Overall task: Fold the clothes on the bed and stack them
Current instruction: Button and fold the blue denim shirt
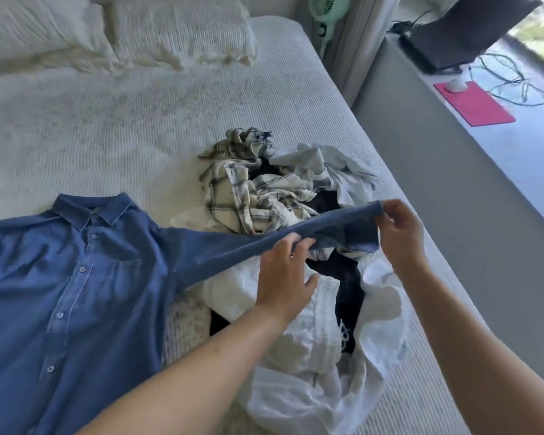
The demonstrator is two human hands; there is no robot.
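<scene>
A blue denim shirt (69, 284) lies front up on the bed (107, 136), collar toward the pillows. Its one sleeve is stretched out to the right, lifted above a loose pile of clothes. My left hand (285, 277) grips the sleeve partway along from below. My right hand (401, 237) pinches the cuff end. Under the sleeve lie a cream plaid shirt (248, 189), a pale blue-white garment (327, 167), white garments (311, 372) and something dark (349, 281), all unfolded.
Two white pillows (170, 36) sit at the head of the bed. The bed's right edge runs diagonally beside a grey floor strip. Beyond are a green fan (324, 17), a black device (459, 36), cables and a pink mat (474, 103).
</scene>
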